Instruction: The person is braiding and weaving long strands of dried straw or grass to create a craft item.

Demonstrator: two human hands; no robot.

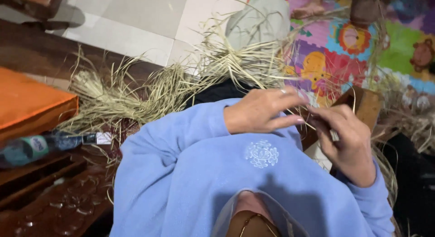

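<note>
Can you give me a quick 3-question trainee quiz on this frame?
1. True or false: the left hand and the right hand are both at thin dried straw strands.
2. What lies on the floor beyond the hands? A) a pile of dried straw B) a stack of plates C) a coil of rope
3. What colour is the flat cushion at the left edge?

Key: 1 true; 2 A; 3 orange.
</note>
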